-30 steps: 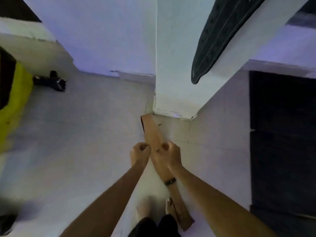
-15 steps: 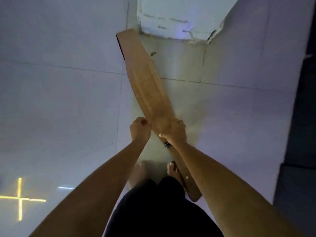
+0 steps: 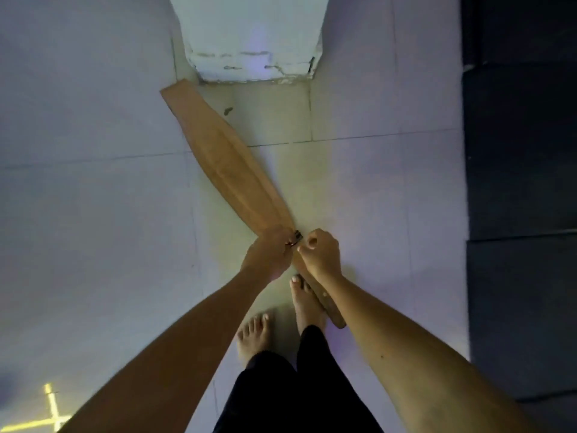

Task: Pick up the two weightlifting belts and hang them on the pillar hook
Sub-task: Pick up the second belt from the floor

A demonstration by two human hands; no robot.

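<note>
Tan leather: the weightlifting belt (image 3: 228,170) is a long brown strap, widest at its middle and narrowing toward both ends.
Belt position: it runs on a diagonal from a squared end near the foot of the pillar (image 3: 253,35) down to the person's hands, and on past them to a rounded tip beside the right foot (image 3: 307,303).
Belt and floor: the far end looks to lie on or just above the tiled floor (image 3: 93,214); whether it touches cannot be told from this angle.
Left hand: the left hand (image 3: 268,256) is wrapped over the narrow part of the belt, fingers (image 3: 282,237) closed around the strap.
Right hand: the right hand (image 3: 320,251) is curled into a loose fist just beside the left one, fingertips pinched at the belt's edge next to the metal buckle (image 3: 295,243).
Buckle: a small dark and shiny piece showing between the two hands; its detail is too small to make out.
Hands together: the two hands are almost touching, both at the same narrow stretch of strap.
Pillar: white, with chipped and cracked paint along its base, standing straight ahead of the person; only its lowest part is in frame.
Feet: both bare, the left foot (image 3: 253,334) planted a little behind the right one, with black trouser legs (image 3: 293,398) above them.
Floor: pale tiles with thin grout lines, a dark mat (image 3: 521,182) along the right side, and a yellow cross of light (image 3: 51,410) at the lower left corner.
</note>
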